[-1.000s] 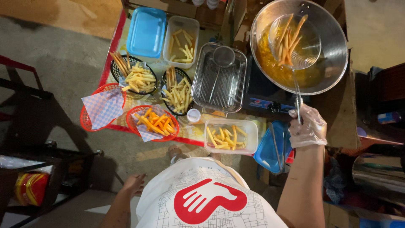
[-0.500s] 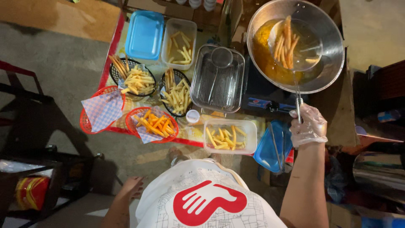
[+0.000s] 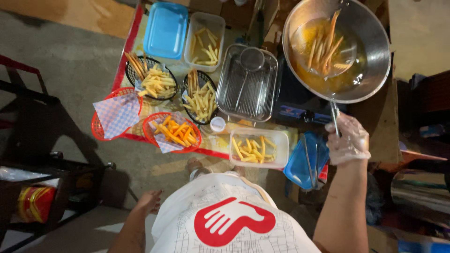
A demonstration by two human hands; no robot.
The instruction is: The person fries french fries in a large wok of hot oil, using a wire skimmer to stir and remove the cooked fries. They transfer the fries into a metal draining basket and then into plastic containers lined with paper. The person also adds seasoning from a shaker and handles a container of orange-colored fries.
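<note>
Your right hand [image 3: 348, 139], gloved, is clamped on the handle of the strainer [image 3: 324, 47], and the scoop now sits lower in the pan [image 3: 370, 70] on the far right — the fries [image 3: 326, 44] dip back toward the oil, where a second ago they were lifted clear. Half a second ago they bunched upright; now they fan out. Your left hand [image 3: 149, 202] hangs loose by your side, fingers apart, holding nothing.

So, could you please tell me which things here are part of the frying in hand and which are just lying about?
In use:
right hand, gloved, gripping the skimmer
fries in the skimmer
pan of oil

Lying about:
left hand, hanging free
wire draining tray
blue lid
baskets of fries
tongs
</note>
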